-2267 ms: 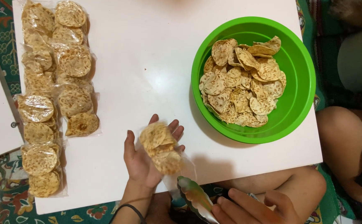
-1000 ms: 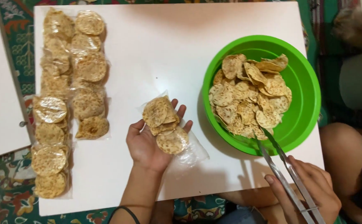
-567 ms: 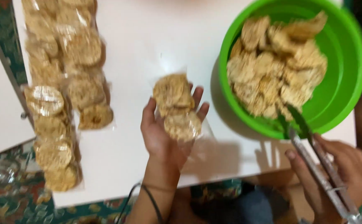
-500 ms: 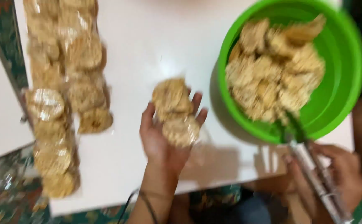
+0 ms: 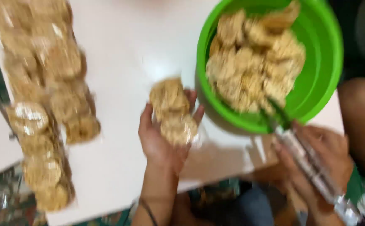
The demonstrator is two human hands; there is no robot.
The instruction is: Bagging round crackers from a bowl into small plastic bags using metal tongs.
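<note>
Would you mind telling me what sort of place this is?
Probably a home snack-packing spot: a low white table, a green bowl of crackers, and rows of filled clear bags.

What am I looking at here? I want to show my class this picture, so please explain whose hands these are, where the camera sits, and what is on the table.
The camera is worn on a person's head and looks down at their own bare hands. The left hand lies palm up, holding a clear bag of round crackers. The right hand grips metal tongs, whose tips reach into a green bowl heaped with loose crackers. On the white table, at the left, lie rows of filled cracker bags. The picture is blurred.
</note>
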